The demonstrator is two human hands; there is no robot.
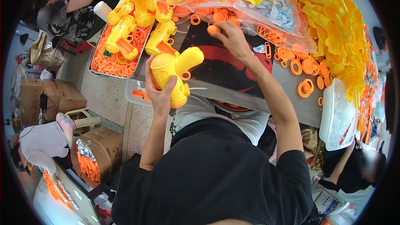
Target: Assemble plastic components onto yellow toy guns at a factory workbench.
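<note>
Being gripped by the left hand (159,93), the yellow toy gun (168,67) seems largely assembled; an orange cap (213,29), pinched by the right hand (233,41), is unattached.

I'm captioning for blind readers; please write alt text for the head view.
A person's left hand grips a yellow plastic gun-shaped casing while the right hand holds a small round orange plastic piece over a black-and-red mat. Yellow plastic shells are heaped at the upper right.

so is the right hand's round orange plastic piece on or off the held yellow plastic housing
Off: a clear gap separates the orange piece, in the right hand, from the housing in the left hand.
</note>
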